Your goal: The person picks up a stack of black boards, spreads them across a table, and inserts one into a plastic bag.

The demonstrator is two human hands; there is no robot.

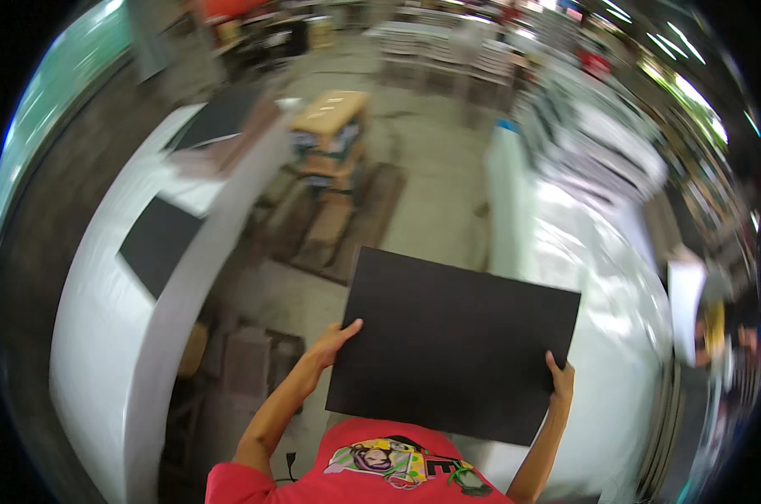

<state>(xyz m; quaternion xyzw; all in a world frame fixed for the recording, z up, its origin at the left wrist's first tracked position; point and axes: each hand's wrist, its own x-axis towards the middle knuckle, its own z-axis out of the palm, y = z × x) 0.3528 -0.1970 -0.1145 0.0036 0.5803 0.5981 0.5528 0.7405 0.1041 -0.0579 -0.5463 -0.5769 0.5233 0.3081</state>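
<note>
1. Black board (452, 344), a large flat rectangular sheet, is held out level in front of the chest, over the gap of floor between two white benches.
2. The board's left edge is gripped by the left hand (334, 343); the thumb is laid on top of the sheet near the edge, and the other fingers are hidden beneath it, so the edge is pinched.
3. The right edge, near the board's lower right corner, is gripped by the right hand (558, 378); its fingers (553, 364) are curled over the edge and pressed onto the top face.
4. Both forearms are seen rising from the lower edge, out of red sleeves, with a printed red shirt (389, 466) below the board.
5. The board's surface is matt and uniformly dark, with straight edges and sharp corners; it is turned slightly, so that its far left corner points away.
6. Open concrete floor (431, 185) is seen ahead of the far edge, forming an aisle between the benches.
7. The right bench (565, 244) lies just beside the board's right edge, its white top glossy.
8. The left bench (103, 319) stands well apart; two more black sheets (157, 244) are laid flat on it.
9. A wooden stand (331, 118) is set in the aisle farther off, with wooden pallets (330, 231) on the floor before it.
10. Everything beyond is blurred.
</note>
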